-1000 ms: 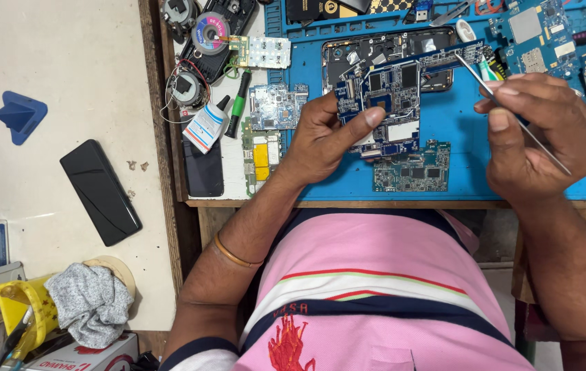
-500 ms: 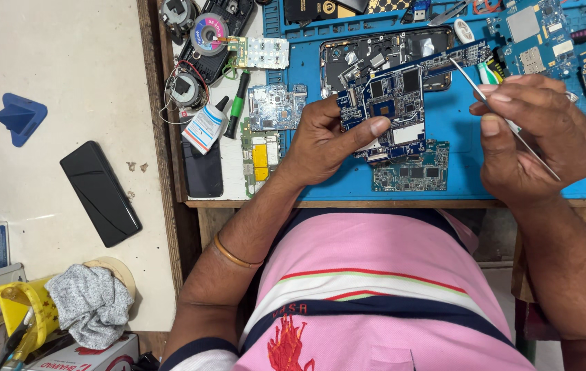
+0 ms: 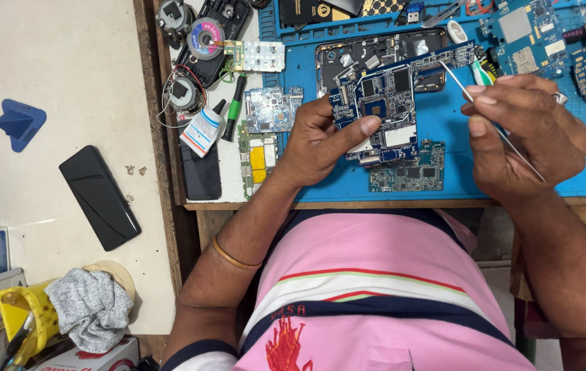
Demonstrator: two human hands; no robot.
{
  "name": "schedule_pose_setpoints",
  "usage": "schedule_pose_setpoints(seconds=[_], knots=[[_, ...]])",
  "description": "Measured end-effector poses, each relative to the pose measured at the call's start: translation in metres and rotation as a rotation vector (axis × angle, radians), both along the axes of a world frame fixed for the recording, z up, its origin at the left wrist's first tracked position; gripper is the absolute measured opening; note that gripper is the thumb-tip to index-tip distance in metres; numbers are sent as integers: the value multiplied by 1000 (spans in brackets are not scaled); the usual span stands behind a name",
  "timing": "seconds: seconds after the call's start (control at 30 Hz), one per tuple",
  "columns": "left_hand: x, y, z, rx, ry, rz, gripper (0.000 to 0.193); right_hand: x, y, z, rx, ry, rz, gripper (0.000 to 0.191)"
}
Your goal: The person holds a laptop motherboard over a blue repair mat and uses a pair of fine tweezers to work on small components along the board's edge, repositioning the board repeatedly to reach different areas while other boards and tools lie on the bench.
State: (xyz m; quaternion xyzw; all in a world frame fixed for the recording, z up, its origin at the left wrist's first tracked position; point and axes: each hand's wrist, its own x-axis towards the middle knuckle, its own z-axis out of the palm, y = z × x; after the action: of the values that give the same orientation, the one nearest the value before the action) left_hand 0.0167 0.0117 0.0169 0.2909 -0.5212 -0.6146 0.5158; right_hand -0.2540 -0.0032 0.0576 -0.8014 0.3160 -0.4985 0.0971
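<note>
Gripping circuit board (image 3: 382, 113) left hand (image 3: 320, 141), tweezers (image 3: 492, 120) right hand (image 3: 526, 137).

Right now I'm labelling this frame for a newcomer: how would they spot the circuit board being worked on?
Start at the blue mat on the bench. Near its middle, the left hand holds a blue circuit board up off the mat, thumb across its face. Unlike the other boards lying flat around it, it is the only one gripped, and the thin probe in the right hand points toward its top edge.
</note>
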Motion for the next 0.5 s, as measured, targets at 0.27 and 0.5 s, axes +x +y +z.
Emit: schedule_pose_setpoints(seconds=[0.27, 0.5], knots=[[2, 1, -3, 78, 20, 39, 15, -9, -2, -12, 161, -285, 136, 19], [9, -4, -5, 168, 123, 29, 16, -22, -10, -13, 356, -391, 285, 16]])
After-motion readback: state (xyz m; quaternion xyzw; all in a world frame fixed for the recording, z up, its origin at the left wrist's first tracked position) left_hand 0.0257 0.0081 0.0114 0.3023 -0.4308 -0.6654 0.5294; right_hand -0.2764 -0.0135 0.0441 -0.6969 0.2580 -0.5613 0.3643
